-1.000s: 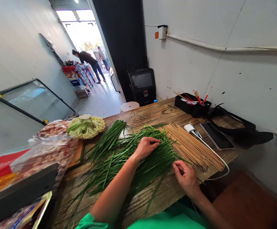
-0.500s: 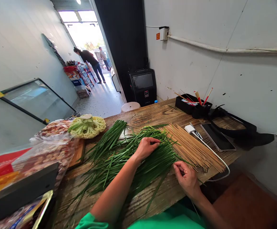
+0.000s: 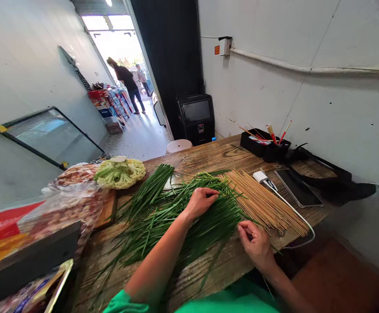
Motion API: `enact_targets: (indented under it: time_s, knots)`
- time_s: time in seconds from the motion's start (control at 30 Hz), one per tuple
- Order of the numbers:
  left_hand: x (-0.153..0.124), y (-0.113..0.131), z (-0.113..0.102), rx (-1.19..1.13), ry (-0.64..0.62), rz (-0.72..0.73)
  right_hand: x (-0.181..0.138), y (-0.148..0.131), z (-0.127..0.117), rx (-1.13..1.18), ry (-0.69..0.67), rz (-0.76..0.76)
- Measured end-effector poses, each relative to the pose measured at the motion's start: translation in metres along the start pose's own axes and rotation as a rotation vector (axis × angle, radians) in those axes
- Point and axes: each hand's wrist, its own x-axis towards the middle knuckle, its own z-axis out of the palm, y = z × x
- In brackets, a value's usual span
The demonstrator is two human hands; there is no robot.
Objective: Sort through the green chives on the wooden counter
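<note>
A broad heap of garlic chives (image 3: 163, 213) lies across the wooden table, with a smaller bunch (image 3: 152, 184) behind it at the left. My left hand (image 3: 202, 202) reaches over the heap, thumb and fingers pinched on the chives near their cut ends. At the heap's right edge is my right hand (image 3: 254, 243), its thumb and forefinger pressed together by the chive ends; what they grip is too small to make out. Bamboo skewers (image 3: 264, 202) are spread in a flat layer just beyond the right hand. One green stalk passes behind that hand.
A cauliflower (image 3: 119, 171) and plastic-bagged food (image 3: 73, 208) are at the left. Behind the skewers lie a white charger (image 3: 259, 176) with a cable, a phone (image 3: 298, 188), a black strap (image 3: 326, 171) and a black holder (image 3: 254, 142). A person (image 3: 127, 80) stands near the doorway.
Both hands stay almost where they were, and the chives and skewers look the same. In the background the bent-over person has straightened up somewhat.
</note>
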Motion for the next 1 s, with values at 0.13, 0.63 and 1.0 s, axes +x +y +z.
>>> enact_targets:
  time_s: [0.13, 0.63, 1.0]
  knots:
    - [0.0, 0.0, 0.0, 0.002, -0.001, 0.011, -0.001, 0.001, 0.0, -0.002, 0.001, -0.01]
    - [0.0, -0.006, -0.002, 0.158, -0.085, 0.263, 0.0, 0.0, 0.0, -0.018, 0.001, -0.008]
    - [0.004, -0.018, -0.012, 0.484, 0.09, 0.072, -0.001, 0.0, -0.001, 0.005, -0.005, -0.005]
